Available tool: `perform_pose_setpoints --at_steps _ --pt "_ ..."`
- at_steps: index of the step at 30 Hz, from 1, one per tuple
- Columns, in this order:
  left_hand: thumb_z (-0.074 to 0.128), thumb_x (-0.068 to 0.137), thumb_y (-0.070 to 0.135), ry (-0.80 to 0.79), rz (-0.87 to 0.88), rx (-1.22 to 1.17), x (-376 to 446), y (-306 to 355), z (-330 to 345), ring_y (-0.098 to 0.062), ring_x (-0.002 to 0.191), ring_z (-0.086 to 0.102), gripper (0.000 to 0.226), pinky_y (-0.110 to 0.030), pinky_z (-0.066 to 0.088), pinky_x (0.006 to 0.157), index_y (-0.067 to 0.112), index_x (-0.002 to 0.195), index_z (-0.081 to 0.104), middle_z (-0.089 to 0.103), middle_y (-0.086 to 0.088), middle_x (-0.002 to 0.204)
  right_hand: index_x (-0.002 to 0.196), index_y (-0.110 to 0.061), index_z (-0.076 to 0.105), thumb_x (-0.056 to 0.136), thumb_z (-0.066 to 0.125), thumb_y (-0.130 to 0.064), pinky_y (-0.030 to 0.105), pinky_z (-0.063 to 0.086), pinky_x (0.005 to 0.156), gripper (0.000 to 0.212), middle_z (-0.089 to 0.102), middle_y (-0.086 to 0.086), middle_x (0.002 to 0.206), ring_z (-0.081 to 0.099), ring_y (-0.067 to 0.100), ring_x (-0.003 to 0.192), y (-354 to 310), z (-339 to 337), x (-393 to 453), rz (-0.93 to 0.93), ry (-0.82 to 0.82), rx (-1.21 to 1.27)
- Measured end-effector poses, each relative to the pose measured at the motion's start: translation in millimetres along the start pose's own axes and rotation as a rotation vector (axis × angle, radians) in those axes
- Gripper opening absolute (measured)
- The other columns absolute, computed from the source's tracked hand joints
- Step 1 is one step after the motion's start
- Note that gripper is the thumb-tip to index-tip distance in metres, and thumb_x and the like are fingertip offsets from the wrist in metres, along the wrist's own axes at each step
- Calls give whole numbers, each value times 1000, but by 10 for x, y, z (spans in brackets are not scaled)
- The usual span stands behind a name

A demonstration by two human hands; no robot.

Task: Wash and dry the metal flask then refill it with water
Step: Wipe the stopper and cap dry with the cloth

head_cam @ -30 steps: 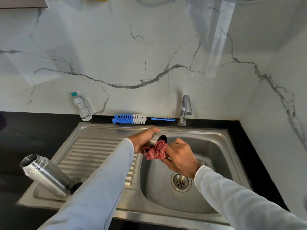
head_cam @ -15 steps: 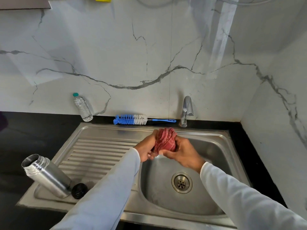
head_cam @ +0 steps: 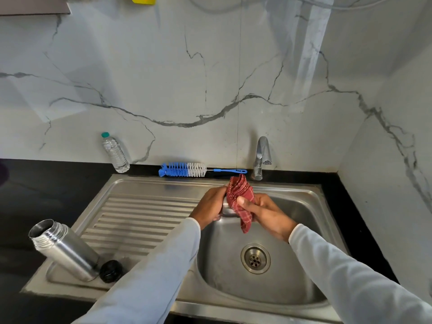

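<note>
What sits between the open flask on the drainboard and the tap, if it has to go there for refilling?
Both hands do. The left hand grips a small metal piece while the right hand holds a red cloth against it, directly between the metal flask and the tap.

Brushed steel flask, shiny steel sink, woven red cloth
</note>
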State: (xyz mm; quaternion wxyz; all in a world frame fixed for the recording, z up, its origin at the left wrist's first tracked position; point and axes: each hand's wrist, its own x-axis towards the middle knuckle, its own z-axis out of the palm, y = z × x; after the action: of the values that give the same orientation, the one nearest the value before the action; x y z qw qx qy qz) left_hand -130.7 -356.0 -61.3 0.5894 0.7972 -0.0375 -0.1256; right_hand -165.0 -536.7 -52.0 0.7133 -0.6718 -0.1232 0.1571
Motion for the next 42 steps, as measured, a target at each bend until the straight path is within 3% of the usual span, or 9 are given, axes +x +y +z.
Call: perform_pose_setpoints --at_steps 4,6,11,18,22,25,29,35,42 --pt "32 92 55 138 -39 -107 2 36 86 -25 71 65 64 -35 46 67 -1 85 61 69 -19 80 98 -12 73 91 76 -23 36 55 79 13 71 17 87 65 27 81 59 -14 19 -78 -47 -69" --pt "32 102 44 125 -150 -240 7 87 116 -22 68 67 53 -30 47 63 11 81 67 70 -13 76 113 -11 68 81 84 -14 37 58 88 36 75 12 100 72 24 92 87 3 35 -147 0 -202" --pt "46 98 57 52 -421 -480 11 250 109 -27 84 71 53 -32 56 73 12 111 71 76 -14 94 114 -23 65 72 76 -65 42 59 84 61 75 -10 98 72 12 89 320 28 2 -252 231 -550" --pt "67 96 32 135 -384 -856 -39 342 73 -27 76 68 26 -38 55 76 10 108 62 74 -14 78 111 -44 59 88 69 -43 32 48 101 25 62 -10 113 59 16 113 466 72 -55 -192 371 -440" --pt "62 100 35 182 -350 -902 -53 356 141 -29 84 68 33 -41 56 82 6 117 62 72 -16 88 135 -27 53 103 54 -23 39 44 109 32 63 -10 130 57 7 124 515 258 -90 -276 344 -385" --pt "57 103 36 192 -310 -917 -92 313 168 -33 94 71 33 -49 56 93 5 109 65 73 -20 95 155 -14 32 106 49 -17 31 29 121 52 41 -6 157 36 10 147 455 367 -96 -341 293 -436" --pt "54 100 46 199 -252 -648 -117 204 190 -24 93 68 51 -38 52 82 0 117 65 71 -13 99 161 -13 5 106 47 -16 29 10 126 69 5 -5 170 4 6 155 335 413 -16 -380 290 -531" --pt "36 107 30 145 -228 -560 -221 199 96 -22 100 66 41 -41 51 99 9 105 71 73 -14 104 158 -8 26 94 68 -19 45 20 125 77 18 5 167 13 22 155 221 333 130 -588 311 -833" --pt "30 104 54 62 -368 -703 -358 172 -80 -23 90 71 64 -37 55 84 5 107 72 76 -14 94 149 -9 47 85 72 -24 60 33 114 70 34 17 159 22 39 151 486 311 199 -769 177 -1360"
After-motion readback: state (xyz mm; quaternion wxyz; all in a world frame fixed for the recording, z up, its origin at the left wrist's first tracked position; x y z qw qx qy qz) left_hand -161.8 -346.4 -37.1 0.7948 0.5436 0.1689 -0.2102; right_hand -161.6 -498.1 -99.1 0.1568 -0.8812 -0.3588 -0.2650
